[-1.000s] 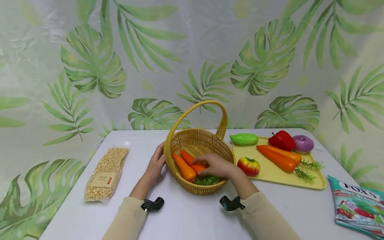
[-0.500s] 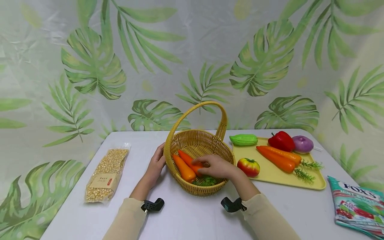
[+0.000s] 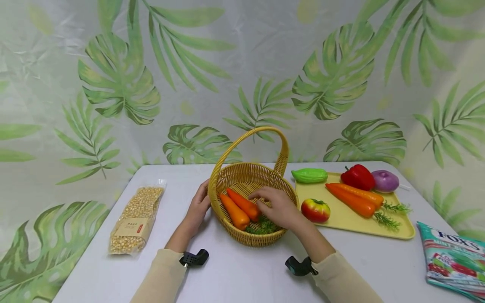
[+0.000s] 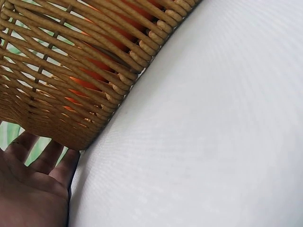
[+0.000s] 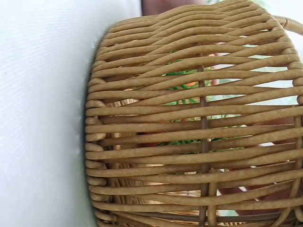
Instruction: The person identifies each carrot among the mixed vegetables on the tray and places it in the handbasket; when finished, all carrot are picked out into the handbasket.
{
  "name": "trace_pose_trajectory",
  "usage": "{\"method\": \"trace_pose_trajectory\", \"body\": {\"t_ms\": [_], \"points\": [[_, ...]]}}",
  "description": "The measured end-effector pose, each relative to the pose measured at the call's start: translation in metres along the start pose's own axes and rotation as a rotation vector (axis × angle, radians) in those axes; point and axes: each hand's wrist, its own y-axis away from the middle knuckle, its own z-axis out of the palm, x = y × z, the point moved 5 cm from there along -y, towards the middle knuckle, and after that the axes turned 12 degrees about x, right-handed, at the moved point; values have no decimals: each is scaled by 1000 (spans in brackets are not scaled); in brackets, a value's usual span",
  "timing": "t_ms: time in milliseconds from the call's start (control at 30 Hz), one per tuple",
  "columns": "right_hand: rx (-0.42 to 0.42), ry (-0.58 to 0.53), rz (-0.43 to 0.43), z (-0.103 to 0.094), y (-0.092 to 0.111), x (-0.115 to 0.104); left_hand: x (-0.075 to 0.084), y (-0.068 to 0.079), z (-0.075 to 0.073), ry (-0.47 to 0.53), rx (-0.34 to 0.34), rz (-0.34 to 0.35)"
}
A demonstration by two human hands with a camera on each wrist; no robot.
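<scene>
A wicker basket (image 3: pixel 250 237) with a tall arched handle stands mid-table. Inside it, two orange carrots (image 3: pixel 235 214) lie side by side, their green leafy tops (image 3: pixel 265 226) toward the near right wall. My left hand (image 3: pixel 197 207) rests against the basket's left side; the left wrist view shows its extended fingers (image 4: pixel 45 158) at the woven wall. My right hand (image 3: pixel 278 206) is over the basket's right part, fingers loosely bent beside the right-hand carrot and holding nothing visible. In the right wrist view, the wicker wall (image 5: pixel 203 113) largely covers that hand.
Right of the basket, a yellow tray (image 3: pixel 341 225) bears a red bell pepper (image 3: pixel 358 176), a purple onion-like vegetable (image 3: pixel 384 181), more carrots (image 3: pixel 354 200), a tomato (image 3: pixel 315 210) and a green gourd (image 3: pixel 309 175). A corn kernel bag (image 3: pixel 134 223) lies left, a FOX'S candy bag (image 3: pixel 454 259) right.
My right hand has come off the right-hand carrot, shifting slightly up and right; that carrot now shows more fully in the basket. My left hand stays at the basket's side.
</scene>
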Motion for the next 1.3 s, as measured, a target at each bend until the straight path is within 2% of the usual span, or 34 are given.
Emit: {"method": "trace_pose_trajectory", "body": {"t_ms": [200,300,433,567,933,1100,1300], "points": [[161,-50,-66,-8,2,-1,1,1,0,-7,-3,-1],[233,-83,-56,-13,3,1,1,0,0,-10,-7,0],[268,-129,-45,-19,5,2,1,0,0,-10,-11,8],[235,-137,-29,-26,6,6,1,0,0,-14,-8,11],[74,-125,84,-56,7,26,2,1,0,-14,-3,6],[45,-101,83,-71,8,37,3,0,0,-10,-1,10],[16,-69,149,-87,13,51,2,0,0,-9,4,4]]}}
